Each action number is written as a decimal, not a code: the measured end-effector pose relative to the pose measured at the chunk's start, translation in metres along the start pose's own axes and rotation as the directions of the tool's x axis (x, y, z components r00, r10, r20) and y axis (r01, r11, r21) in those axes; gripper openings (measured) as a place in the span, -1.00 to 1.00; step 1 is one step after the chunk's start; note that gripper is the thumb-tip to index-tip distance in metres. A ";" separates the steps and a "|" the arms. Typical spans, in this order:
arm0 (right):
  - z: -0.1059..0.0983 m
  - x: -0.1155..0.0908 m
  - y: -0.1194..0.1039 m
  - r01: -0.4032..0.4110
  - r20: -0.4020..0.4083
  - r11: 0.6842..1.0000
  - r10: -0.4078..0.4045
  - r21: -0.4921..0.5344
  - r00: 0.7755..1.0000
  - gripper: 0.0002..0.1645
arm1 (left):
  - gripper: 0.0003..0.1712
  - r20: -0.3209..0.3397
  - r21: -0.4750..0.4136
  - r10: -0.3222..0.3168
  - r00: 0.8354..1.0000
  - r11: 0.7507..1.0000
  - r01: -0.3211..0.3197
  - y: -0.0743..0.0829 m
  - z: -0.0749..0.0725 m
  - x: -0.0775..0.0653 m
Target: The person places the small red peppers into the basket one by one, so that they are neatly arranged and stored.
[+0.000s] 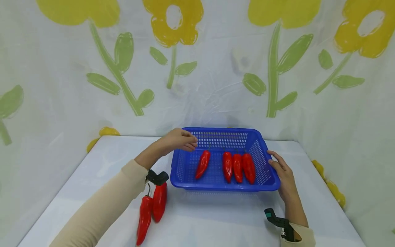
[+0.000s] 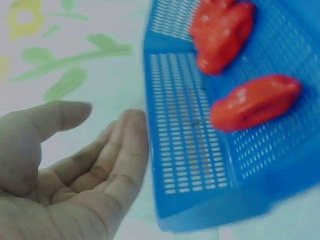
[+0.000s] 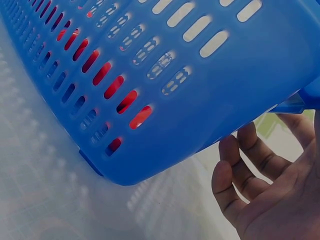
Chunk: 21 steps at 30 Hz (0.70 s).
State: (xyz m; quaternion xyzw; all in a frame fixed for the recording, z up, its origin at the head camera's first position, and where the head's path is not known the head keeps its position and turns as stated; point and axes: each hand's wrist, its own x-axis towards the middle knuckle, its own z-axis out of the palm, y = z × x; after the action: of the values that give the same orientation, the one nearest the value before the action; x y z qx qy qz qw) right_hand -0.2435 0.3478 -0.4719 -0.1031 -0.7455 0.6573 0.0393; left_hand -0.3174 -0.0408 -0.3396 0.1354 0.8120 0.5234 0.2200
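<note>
Two red chili peppers are lying loose on the table, left of the basket's near corner and underneath the left forearm: the outer chili (image 1: 144,218), stem pointing away from the person, and the inner chili (image 1: 159,202), its far end tucked behind the black wrist camera (image 1: 157,177). Both have their long axis running roughly front to back, tips toward the person, and they're touching or close to it. The left hand (image 1: 179,140) is the nearer one by a mile, but it's up by the far left corner of the blue plastic basket (image 1: 216,187), so from that grip the pair is back toward the person and a bit left. I'd say any reach for them hinges on that, plus lining up across those long bodies. That grip is empty btw, thumb well off from loosely bent fingers, easiest to see in the left wrist view. The right hand (image 1: 283,175) is way over on the other side, pinching the basket's right rim as far as I can tell. Inside the basket there's a lone chili (image 1: 202,164) leaning left toward its tip, then three chilies (image 1: 237,168) bunched to the right. Under everything is the white table (image 1: 210,226), with a flower-print sheet (image 1: 210,103) behind.
</note>
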 end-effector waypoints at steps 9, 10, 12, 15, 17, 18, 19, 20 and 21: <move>0.000 -0.002 -0.003 -0.058 -0.019 0.998 0.058 0.008 0.998 -0.37 | -0.59 -0.244 0.040 0.061 0.968 0.998 -0.053 -0.035 -0.010 -0.060; 0.000 -0.002 -0.003 -0.061 -0.020 0.998 0.061 0.012 0.998 -0.37 | -0.58 -0.270 0.046 0.054 0.961 0.998 -0.043 -0.040 -0.011 -0.067; 0.001 -0.002 -0.004 -0.061 -0.020 0.998 0.062 0.015 0.998 -0.36 | -0.59 -0.309 0.033 0.029 0.950 0.999 -0.020 -0.049 -0.013 -0.078; 0.001 -0.002 -0.005 -0.051 -0.017 0.998 0.052 0.020 0.999 -0.35 | -0.60 -0.339 0.021 0.017 0.941 1.000 -0.011 -0.063 -0.016 -0.094; 0.002 -0.002 -0.005 -0.051 -0.013 0.998 0.051 0.027 0.999 -0.35 | -0.60 -0.352 0.011 0.009 0.936 1.000 -0.005 -0.074 -0.017 -0.104; 0.002 -0.002 -0.005 -0.054 -0.009 0.998 0.055 0.034 0.998 -0.34 | -0.60 -0.357 0.004 0.004 0.934 1.000 -0.003 -0.080 -0.017 -0.108; 0.003 -0.002 -0.005 -0.060 -0.006 0.997 0.060 0.043 0.998 -0.35 | -0.59 -0.364 0.003 -0.001 0.932 1.000 0.002 -0.085 -0.017 -0.113; 0.004 -0.002 -0.005 -0.065 -0.001 0.997 0.066 0.051 0.998 -0.34 | -0.58 -0.372 0.002 -0.010 0.928 1.000 0.011 -0.091 -0.016 -0.117; 0.005 -0.003 -0.005 -0.071 0.003 0.996 0.071 0.055 0.997 -0.35 | -0.58 -0.384 -0.005 -0.024 0.923 1.000 0.024 -0.096 -0.015 -0.121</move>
State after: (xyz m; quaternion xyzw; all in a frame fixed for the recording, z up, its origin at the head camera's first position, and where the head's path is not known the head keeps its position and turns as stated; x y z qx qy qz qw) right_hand -0.2425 0.3419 -0.4679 -0.1283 -0.7229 0.6787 0.0185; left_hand -0.2190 -0.1474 -0.3957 0.0205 0.8410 0.5370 0.0633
